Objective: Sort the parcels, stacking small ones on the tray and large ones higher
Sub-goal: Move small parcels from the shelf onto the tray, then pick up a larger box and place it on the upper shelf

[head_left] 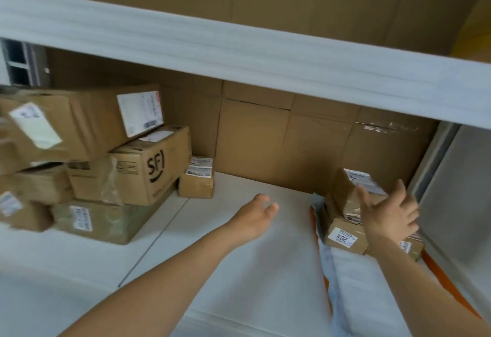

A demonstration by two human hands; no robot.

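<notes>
Small brown taped cardboard parcels (346, 198) sit stacked at the back of the orange-rimmed tray (451, 287), by the white shelf's (225, 270) right edge. The right hand (388, 217), fingers spread, is just before them. The left hand (255, 217), fingers relaxed, reaches over the shelf between the tray and large brown cardboard boxes (143, 169) piled left.

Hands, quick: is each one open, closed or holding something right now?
Left hand: open, holding nothing.
Right hand: open and spread in front of the small parcels, gripping none.

Soft even light, motion-blurred, edges bowed.
</notes>
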